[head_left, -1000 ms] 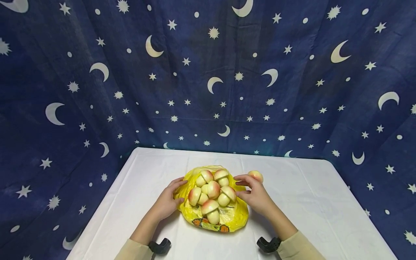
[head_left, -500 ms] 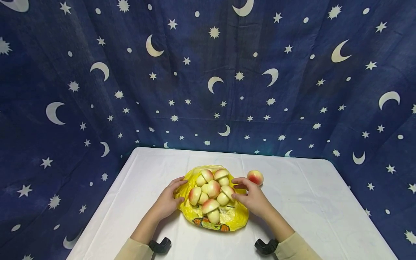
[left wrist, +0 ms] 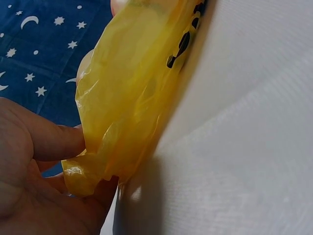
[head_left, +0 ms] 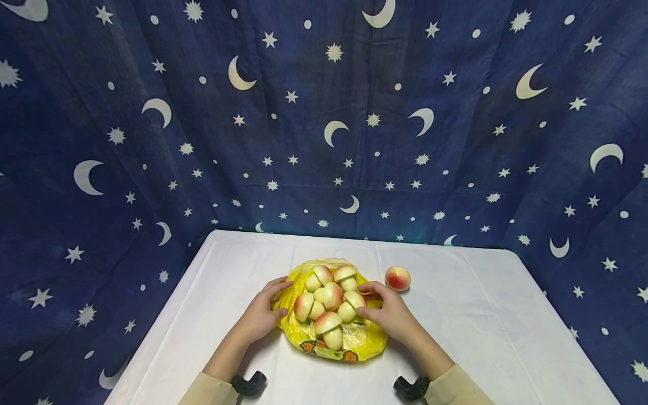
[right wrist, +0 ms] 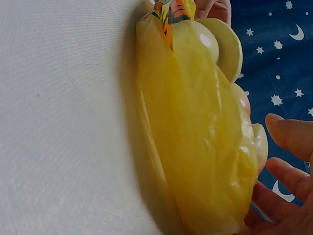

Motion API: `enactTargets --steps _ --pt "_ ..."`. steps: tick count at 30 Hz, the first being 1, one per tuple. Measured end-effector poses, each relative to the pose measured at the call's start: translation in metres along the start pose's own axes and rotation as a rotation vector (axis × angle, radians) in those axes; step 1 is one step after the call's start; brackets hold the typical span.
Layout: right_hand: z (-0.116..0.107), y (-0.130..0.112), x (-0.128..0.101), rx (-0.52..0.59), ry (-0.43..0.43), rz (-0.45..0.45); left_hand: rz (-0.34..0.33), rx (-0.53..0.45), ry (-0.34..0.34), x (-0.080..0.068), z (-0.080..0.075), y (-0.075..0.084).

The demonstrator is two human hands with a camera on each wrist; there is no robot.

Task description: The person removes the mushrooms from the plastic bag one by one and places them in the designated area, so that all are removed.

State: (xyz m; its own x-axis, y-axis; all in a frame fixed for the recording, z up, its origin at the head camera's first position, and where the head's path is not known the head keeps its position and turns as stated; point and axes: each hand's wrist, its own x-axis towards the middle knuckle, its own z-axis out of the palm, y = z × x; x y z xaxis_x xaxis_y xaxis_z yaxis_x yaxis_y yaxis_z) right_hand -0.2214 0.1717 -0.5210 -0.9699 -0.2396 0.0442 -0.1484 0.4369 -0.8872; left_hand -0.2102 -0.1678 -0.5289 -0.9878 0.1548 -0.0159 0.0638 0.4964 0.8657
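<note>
Two hands: both placed at the yellow bag point(head_left: 334, 337), one on each side.
Left hand point(head_left: 262, 314): fingers loosely curved against the bag's left edge; in the left wrist view a fold of yellow plastic point(left wrist: 122, 137) is pressed between thumb and palm.
Right hand point(head_left: 390, 314): fingers spread fairly wide, tips touching the right side of the fruit pile; nothing seen gripped.
Bag place: flat on the white table point(head_left: 481, 326), near-centre, between the hands.
Fruit halves point(head_left: 331, 295): about eight or nine peach-coloured halves heaped on the bag; exact count hard, some overlapped.
Loose peach point(head_left: 397, 278): one, on the table just right of and beyond the bag, apart from the right hand.
Wrist mounts: two, one black clip at each sleeve.
Backdrop point(head_left: 324, 112): one dark blue cloth, moons and stars.
Step judged: pile being steadied from both sides.
Done well if: bag edge kept pinned by the left hand, pile pressed gently so halves are not rolled off the far side.
</note>
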Motion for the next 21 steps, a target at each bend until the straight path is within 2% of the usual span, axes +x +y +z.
enactTargets --steps 6,21 --pt "0.0031 0.0010 0.0009 -0.029 -0.006 0.006 0.003 -0.002 0.001 -0.0003 0.0001 -0.0005" --pt "0.0046 -0.0038 0.0007 -0.024 0.037 0.027 0.021 0.001 0.006 0.0005 0.0004 -0.0034"
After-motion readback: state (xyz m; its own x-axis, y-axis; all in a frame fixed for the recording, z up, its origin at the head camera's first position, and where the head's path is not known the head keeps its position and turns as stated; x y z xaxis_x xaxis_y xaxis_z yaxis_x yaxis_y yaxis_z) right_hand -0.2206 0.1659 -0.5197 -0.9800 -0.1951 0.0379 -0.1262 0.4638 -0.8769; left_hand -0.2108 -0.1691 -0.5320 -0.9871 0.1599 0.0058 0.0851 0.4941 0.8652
